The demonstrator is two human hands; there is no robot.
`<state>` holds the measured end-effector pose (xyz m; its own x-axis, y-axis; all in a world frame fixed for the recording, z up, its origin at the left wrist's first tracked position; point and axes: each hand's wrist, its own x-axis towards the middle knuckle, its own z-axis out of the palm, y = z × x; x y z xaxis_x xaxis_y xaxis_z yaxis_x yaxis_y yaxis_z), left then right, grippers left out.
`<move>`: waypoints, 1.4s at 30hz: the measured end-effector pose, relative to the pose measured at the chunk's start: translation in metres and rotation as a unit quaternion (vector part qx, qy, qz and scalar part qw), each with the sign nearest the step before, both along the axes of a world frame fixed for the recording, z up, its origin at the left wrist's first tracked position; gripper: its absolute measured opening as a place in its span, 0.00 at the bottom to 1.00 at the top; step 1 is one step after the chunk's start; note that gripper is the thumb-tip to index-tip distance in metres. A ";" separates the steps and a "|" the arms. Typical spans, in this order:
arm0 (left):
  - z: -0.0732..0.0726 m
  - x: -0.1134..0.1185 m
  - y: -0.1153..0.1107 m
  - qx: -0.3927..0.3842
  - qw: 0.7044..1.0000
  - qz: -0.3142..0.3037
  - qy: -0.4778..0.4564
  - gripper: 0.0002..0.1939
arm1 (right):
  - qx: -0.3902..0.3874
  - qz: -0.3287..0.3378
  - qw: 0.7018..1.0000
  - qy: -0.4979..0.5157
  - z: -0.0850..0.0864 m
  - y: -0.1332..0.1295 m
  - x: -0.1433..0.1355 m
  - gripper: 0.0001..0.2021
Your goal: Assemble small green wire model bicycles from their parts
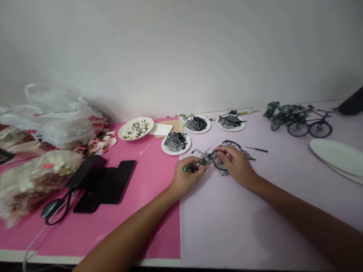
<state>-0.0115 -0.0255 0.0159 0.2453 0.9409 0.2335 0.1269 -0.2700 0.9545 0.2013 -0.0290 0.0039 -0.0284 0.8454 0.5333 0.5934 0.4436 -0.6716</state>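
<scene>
Between my hands is a small model bicycle with green and silver parts, held just above the light purple table. My left hand is closed around its green end, fingers wrapped at the frame. The fingers of my right hand pinch the bicycle near a spoked wheel, which they partly cover. Just behind the right hand lie dark curved bicycle parts. A thin black screwdriver rests to their right.
White plates of wheels and dark parts stand at the back, beside a bowl of small pieces. Several model bicycles and stacked plates are at right. Phones, a black stand and plastic bags occupy the left.
</scene>
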 end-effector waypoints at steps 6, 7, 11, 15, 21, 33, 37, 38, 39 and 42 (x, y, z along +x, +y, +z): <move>0.001 -0.001 0.000 0.012 1.000 -0.007 -0.002 0.11 | 0.007 0.002 1.000 0.007 -0.003 0.000 0.001 0.10; 0.001 -0.002 0.000 0.015 1.000 -0.010 0.000 0.11 | 0.006 0.002 1.000 0.008 -0.003 0.000 0.001 0.10; 0.001 -0.004 0.001 0.036 0.999 -0.018 0.007 0.12 | 0.007 0.000 1.000 0.010 -0.004 0.000 0.001 0.09; -0.002 -0.004 0.003 0.052 0.998 -0.019 0.014 0.12 | 0.008 0.002 1.000 0.011 -0.002 0.000 0.001 0.09; -0.004 -0.005 0.003 0.051 0.999 -0.007 0.011 0.13 | -0.007 0.028 0.999 0.016 -0.001 0.001 0.002 0.07; 0.000 -0.006 0.001 0.030 0.999 -0.023 0.012 0.11 | -0.030 0.109 0.993 0.039 -0.008 0.003 0.004 0.12; 0.001 -0.006 0.001 0.032 0.999 -0.035 0.022 0.10 | -0.035 0.113 0.993 0.023 -0.007 0.004 0.007 0.14; 0.001 -0.007 0.001 0.031 0.999 -0.038 0.023 0.10 | -0.031 0.118 0.992 0.015 -0.006 0.004 0.008 0.15; 0.002 -0.007 0.000 0.031 0.998 -0.039 0.022 0.10 | -0.025 0.123 0.992 0.007 -0.004 0.004 0.009 0.15; 0.002 -0.007 0.000 0.034 0.998 -0.042 0.019 0.11 | 0.007 0.133 0.991 -0.021 -0.001 0.004 0.011 0.15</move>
<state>-0.0183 -0.0255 0.0181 0.3324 0.8990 0.2851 0.1361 -0.3448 0.9287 0.2119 -0.0247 0.0030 -0.2709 0.7977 0.5388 0.4817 0.5969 -0.6416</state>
